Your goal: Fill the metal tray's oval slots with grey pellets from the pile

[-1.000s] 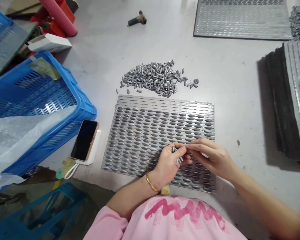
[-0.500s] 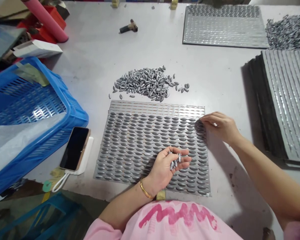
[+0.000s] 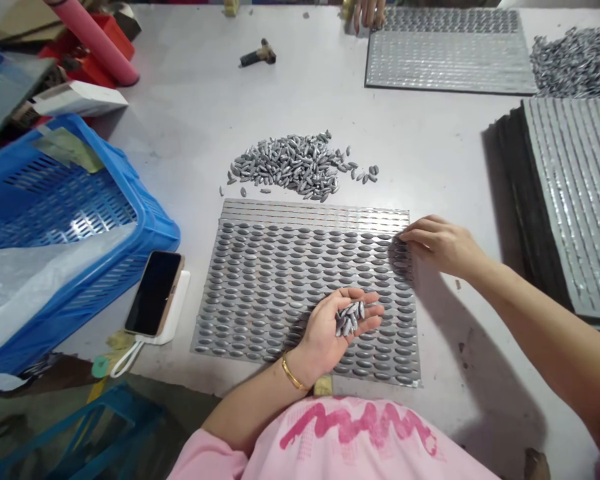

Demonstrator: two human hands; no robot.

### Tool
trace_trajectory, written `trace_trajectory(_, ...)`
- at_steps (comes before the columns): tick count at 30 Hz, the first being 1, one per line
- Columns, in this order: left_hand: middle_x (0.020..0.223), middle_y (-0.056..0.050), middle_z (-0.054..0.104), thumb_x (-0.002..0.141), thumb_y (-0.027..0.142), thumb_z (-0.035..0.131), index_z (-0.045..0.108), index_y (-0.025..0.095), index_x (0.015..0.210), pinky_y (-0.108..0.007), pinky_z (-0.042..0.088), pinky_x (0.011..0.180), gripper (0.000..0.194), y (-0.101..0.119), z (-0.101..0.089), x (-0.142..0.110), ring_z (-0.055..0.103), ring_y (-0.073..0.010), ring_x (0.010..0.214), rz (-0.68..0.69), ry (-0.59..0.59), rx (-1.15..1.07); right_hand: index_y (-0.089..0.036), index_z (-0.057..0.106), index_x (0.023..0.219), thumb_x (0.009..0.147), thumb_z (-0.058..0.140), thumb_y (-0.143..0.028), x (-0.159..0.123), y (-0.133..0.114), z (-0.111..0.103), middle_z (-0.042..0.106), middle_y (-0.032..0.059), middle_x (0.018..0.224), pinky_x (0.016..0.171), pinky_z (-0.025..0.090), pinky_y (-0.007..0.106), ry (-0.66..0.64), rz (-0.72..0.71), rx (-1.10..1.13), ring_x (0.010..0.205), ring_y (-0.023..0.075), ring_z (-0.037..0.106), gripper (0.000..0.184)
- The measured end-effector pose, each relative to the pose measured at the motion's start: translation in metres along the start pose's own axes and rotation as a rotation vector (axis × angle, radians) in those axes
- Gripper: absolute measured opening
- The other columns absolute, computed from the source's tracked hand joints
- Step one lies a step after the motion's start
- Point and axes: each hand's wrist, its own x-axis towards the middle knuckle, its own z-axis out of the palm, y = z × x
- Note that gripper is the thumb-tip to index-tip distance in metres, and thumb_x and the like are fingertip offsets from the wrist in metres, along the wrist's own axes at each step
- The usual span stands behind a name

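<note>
My left hand [image 3: 333, 327] is turned palm up over the slotted tray [image 3: 313, 215], cupped round several small grey oval pieces [image 3: 350, 319] with pointed ends. Rows of the same pieces fill most of the tray, while the top few slotted strips hold none. At the tray's upper right edge, my right hand [image 3: 433, 241] has thumb and fingertips pinched together, touching the end of a row. Whatever sits between those fingertips is hidden. Just beyond the tray lies a loose heap of grey oval pieces [image 3: 290, 163].
On the left stand a blue basket [image 3: 153, 227] and a phone [image 3: 153, 293] on a white power bank. A stack of trays [image 3: 575, 213] rises at right. Behind are another tray [image 3: 450, 63], a second heap [image 3: 575, 63], a dark tool [image 3: 258, 55] and a co-worker's hand [image 3: 369, 13].
My left fingers have opened a little, showing more pieces in the palm. My right hand stays at the tray edge. A co-worker's hand has appeared at the far tray.
</note>
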Motion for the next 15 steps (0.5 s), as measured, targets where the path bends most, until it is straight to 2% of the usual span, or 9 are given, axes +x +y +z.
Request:
trace_trajectory(2,0.116,-0.018,0.071,0.088,0.023,0.057,0.065,0.011,0.099,-0.041,0.058,0.091,0.018,0.001,0.000,0.001,0.073,-0.0282,0.098,-0.017,0.017,-0.057,-0.023,0.076,0.099,0.096,0.050,-0.024,0.001,-0.004,-0.002,0.075,0.0068,0.103,0.069,0.054,0.035,0.009,0.039,0.020,0.098,0.0241,0.066,0.026)
trace_trajectory(4,0.115,-0.017,0.072,0.087,0.023,0.058,0.065,0.011,0.101,-0.041,0.058,0.091,0.020,0.005,0.000,0.001,0.074,-0.0274,0.097,-0.030,0.020,-0.099,-0.024,0.076,0.102,0.096,0.052,-0.027,0.002,-0.018,-0.007,0.075,0.0083,0.104,0.071,0.055,0.037,0.074,0.103,0.065,0.096,0.0255,0.067,0.024)
trace_trajectory(7,0.113,-0.015,0.072,0.086,0.023,0.060,0.065,0.012,0.100,-0.040,0.058,0.090,0.019,0.011,0.002,0.000,0.073,-0.0262,0.095,-0.004,0.010,-0.146,-0.025,0.073,0.115,0.094,0.058,-0.032,0.005,-0.062,-0.022,0.073,0.0106,0.108,0.077,0.057,0.041,0.154,0.109,0.256,0.097,0.0268,0.067,0.026)
trace_trajectory(9,0.110,-0.014,0.073,0.086,0.022,0.059,0.066,0.012,0.101,-0.040,0.057,0.090,0.019,0.014,0.003,-0.001,0.073,-0.0248,0.094,0.022,-0.021,-0.170,-0.028,0.069,0.121,0.094,0.060,-0.032,0.008,-0.098,-0.032,0.071,0.0097,0.112,0.086,0.057,0.044,0.084,0.006,0.430,0.103,0.0266,0.066,0.029)
trace_trajectory(11,0.102,-0.011,0.073,0.086,0.022,0.059,0.068,0.013,0.099,-0.038,0.058,0.087,0.019,0.015,0.005,-0.001,0.071,-0.0205,0.088,0.065,-0.061,-0.190,-0.030,0.066,0.128,0.094,0.059,-0.031,0.010,-0.129,-0.039,0.068,0.0098,0.119,0.088,0.056,0.045,0.003,-0.042,0.495,0.108,0.0272,0.064,0.034)
trace_trajectory(13,0.093,-0.007,0.071,0.086,0.022,0.058,0.070,0.014,0.095,-0.033,0.057,0.083,0.017,0.016,0.005,-0.003,0.068,-0.0155,0.079,0.108,-0.098,-0.205,-0.031,0.067,0.126,0.095,0.059,-0.030,0.012,-0.152,-0.041,0.067,0.0101,0.121,0.086,0.056,0.046,-0.012,-0.037,0.492,0.107,0.0275,0.063,0.032)
trace_trajectory(15,0.087,-0.004,0.069,0.085,0.021,0.059,0.072,0.014,0.093,-0.029,0.056,0.079,0.017,0.017,0.002,-0.008,0.063,-0.0117,0.072,0.121,-0.111,-0.206,-0.029,0.070,0.114,0.094,0.059,-0.028,0.014,-0.168,-0.041,0.069,0.0099,0.116,0.084,0.055,0.046,0.040,-0.017,0.482,0.104,0.0270,0.064,0.023)
